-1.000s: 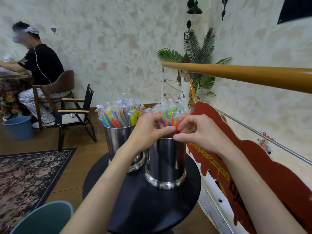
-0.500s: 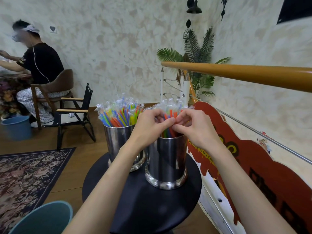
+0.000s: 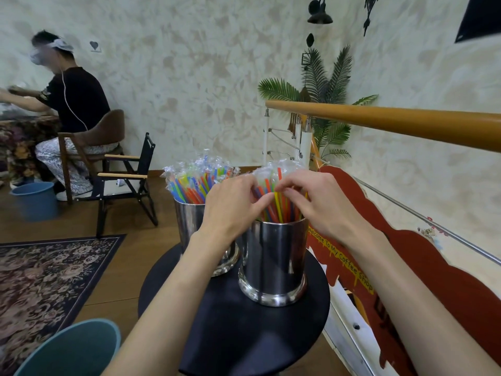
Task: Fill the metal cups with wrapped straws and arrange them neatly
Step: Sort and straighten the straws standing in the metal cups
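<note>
Two metal cups are seen on a round black table (image 3: 244,335) at lower centre. The near cup (image 3: 273,264) stands right of centre, the far cup (image 3: 189,221) just left of and behind it, partly hidden by the left wrist. Both are packed with coloured wrapped straws: one bunch (image 3: 280,210) in the near cup, another (image 3: 195,183) in the far cup.

The left hand (image 3: 230,210) is held above the near cup's left rim, fingers curled into the straw tops, thumb and fingertips pinching among them. The right hand (image 3: 317,204) is placed over the right side, fingers curled and pinching the straws too. The upper straws are largely covered by both hands.

A wooden rail (image 3: 393,120) crosses the upper right, with a palm plant (image 3: 328,85) behind it. A red sign (image 3: 406,267) is seen at right. At upper left a seated person (image 3: 70,104) occupies a chair (image 3: 108,137), beside a folding chair (image 3: 127,180) and a blue bucket (image 3: 35,199). A rug (image 3: 46,278) lies at left, a teal bin (image 3: 70,351) at lower left.
</note>
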`<action>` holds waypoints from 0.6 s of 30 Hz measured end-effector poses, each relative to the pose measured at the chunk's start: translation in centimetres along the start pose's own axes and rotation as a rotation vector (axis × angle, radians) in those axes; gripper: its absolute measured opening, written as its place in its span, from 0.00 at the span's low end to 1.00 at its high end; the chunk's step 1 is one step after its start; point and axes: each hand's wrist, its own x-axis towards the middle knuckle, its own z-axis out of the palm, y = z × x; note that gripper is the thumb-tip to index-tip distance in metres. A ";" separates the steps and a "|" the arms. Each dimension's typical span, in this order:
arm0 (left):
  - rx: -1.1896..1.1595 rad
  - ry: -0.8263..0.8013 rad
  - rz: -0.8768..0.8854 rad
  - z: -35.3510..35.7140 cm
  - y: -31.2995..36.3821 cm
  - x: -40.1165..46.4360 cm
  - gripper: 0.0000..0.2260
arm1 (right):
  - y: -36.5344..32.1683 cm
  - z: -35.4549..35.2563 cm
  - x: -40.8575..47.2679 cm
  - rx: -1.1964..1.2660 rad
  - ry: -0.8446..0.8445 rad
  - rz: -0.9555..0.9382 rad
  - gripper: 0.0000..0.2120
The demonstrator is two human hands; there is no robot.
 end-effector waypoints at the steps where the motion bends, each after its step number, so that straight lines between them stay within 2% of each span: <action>1: 0.019 0.005 -0.010 0.0 -0.2 0.0 0.20 | 0.0 0.0 0.1 -0.023 -0.009 -0.023 0.08; 4: 0.031 0.031 -0.047 0.1 -0.5 -0.1 0.23 | -0.1 -0.3 0.5 -0.120 0.033 -0.075 0.13; 7: 0.026 0.023 -0.053 -0.1 -0.6 -0.2 0.25 | -0.4 -1.0 1.1 -0.248 0.211 -0.131 0.18; 11: -0.031 -0.002 -0.052 -0.1 -0.5 -0.3 0.24 | -0.4 -2.2 2.1 -0.300 0.453 -0.166 0.17; 18: -0.236 -0.027 -0.133 0.1 -1.0 -0.1 0.18 | 0.1 -2.3 2.5 -0.249 0.524 -0.084 0.13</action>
